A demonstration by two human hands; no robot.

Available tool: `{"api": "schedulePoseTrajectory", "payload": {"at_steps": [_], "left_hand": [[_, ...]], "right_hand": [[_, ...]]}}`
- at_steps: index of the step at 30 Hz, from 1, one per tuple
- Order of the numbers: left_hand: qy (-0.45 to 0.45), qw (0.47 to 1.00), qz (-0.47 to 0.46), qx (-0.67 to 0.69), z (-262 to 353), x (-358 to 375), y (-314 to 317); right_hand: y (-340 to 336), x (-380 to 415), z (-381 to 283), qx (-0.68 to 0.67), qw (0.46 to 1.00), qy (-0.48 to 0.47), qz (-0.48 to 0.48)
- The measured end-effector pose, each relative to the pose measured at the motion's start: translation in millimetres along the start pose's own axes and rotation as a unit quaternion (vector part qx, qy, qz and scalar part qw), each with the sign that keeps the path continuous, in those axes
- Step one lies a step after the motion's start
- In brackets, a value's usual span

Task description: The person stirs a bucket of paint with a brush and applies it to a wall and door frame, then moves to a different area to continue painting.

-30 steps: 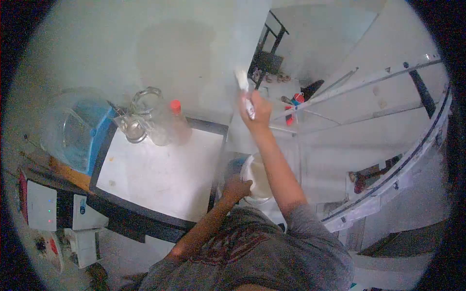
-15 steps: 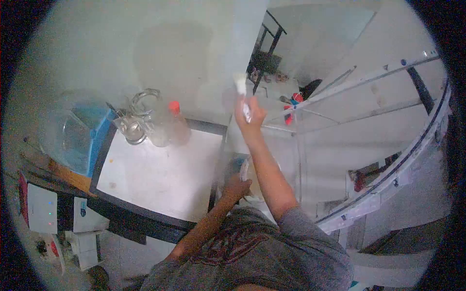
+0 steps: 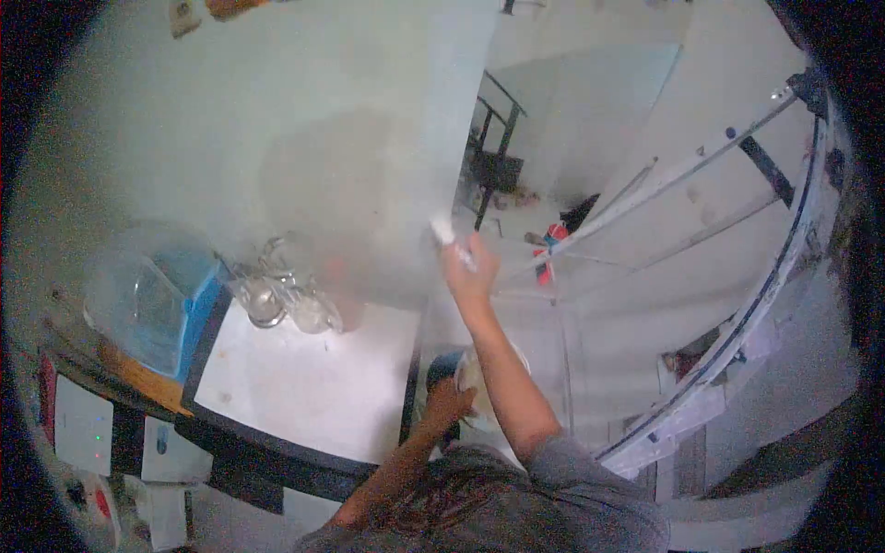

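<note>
My right hand (image 3: 472, 272) is stretched out ahead, closed around the handle of a paintbrush (image 3: 442, 229). The pale bristles are at the vertical edge of the wall (image 3: 458, 129); motion blur hides whether they touch it. Lower down, close to my body, my left hand (image 3: 449, 402) grips the rim of a round white tub (image 3: 471, 371). Something pale is inside the tub, and my right forearm covers part of it.
To the left, a white-topped table (image 3: 313, 387) with a dark border holds glass jars (image 3: 313, 311) and a blurred red-capped bottle (image 3: 341, 286). A blue-sided clear container (image 3: 198, 313) stands beyond. A metal-framed glass panel (image 3: 645, 226) and curved rail (image 3: 770, 276) are right.
The view has tilted upward, so the scene sits lower in the frame. Against the wall edge, the brush has come down and tilts further left. My left hand stays on the tub.
</note>
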State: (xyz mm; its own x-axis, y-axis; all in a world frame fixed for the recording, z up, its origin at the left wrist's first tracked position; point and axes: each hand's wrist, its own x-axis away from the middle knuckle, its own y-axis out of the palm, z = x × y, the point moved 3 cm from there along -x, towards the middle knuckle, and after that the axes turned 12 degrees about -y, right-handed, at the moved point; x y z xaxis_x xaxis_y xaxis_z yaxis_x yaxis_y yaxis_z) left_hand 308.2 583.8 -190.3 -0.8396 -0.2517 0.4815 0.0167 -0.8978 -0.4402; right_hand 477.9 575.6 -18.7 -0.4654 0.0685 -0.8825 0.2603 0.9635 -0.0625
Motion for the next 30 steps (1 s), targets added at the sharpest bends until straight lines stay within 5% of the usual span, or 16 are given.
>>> {"api": "schedulePoseTrajectory", "payload": {"at_steps": [2, 3, 7, 10, 12, 14, 16, 18, 21, 24, 29, 30], "left_hand": [[0.004, 0.995, -0.020, -0.096, -23, -30, 23], [0.004, 0.998, 0.033, -0.044, -9, -7, 10], [0.022, 0.999, 0.033, -0.015, 11, 14, -8], [-0.007, 0.999, -0.041, 0.015, 19, 27, -14], [0.012, 0.999, 0.016, 0.024, 2, 12, -2], [0.019, 0.999, 0.043, 0.013, -4, 2, 3], [0.025, 0.997, 0.069, 0.005, 1, 5, -1], [0.001, 0.999, -0.048, -0.021, 5, 6, -6], [-0.041, 0.994, -0.099, -0.003, 17, 15, -15], [-0.022, 0.999, -0.022, -0.016, -14, -16, 16], [-0.008, 1.000, 0.016, -0.019, -15, -13, 17], [-0.020, 0.999, 0.028, -0.021, -23, -24, 24]], "right_hand": [[3, 25, 28, -0.074, 0.972, 0.209, -0.080], [-1, 24, 26, -0.075, 0.972, 0.210, -0.081], [-5, -35, -9, -0.023, 0.997, 0.042, -0.065], [8, -92, -10, -0.037, 0.996, 0.041, -0.063], [17, -113, -12, 0.000, 0.996, 0.040, -0.076], [17, -137, -52, 0.037, 0.995, -0.067, -0.060], [15, -142, -66, 0.035, 0.993, -0.096, -0.062], [13, -139, -73, 0.031, 0.990, -0.122, -0.064], [-3, -127, -96, 0.040, 0.957, -0.285, 0.026], [-6, -111, -84, 0.035, 0.935, -0.344, 0.073], [8, -36, -15, 0.098, 0.940, -0.323, -0.048], [8, -22, -19, 0.081, 0.956, -0.257, -0.113]]}}
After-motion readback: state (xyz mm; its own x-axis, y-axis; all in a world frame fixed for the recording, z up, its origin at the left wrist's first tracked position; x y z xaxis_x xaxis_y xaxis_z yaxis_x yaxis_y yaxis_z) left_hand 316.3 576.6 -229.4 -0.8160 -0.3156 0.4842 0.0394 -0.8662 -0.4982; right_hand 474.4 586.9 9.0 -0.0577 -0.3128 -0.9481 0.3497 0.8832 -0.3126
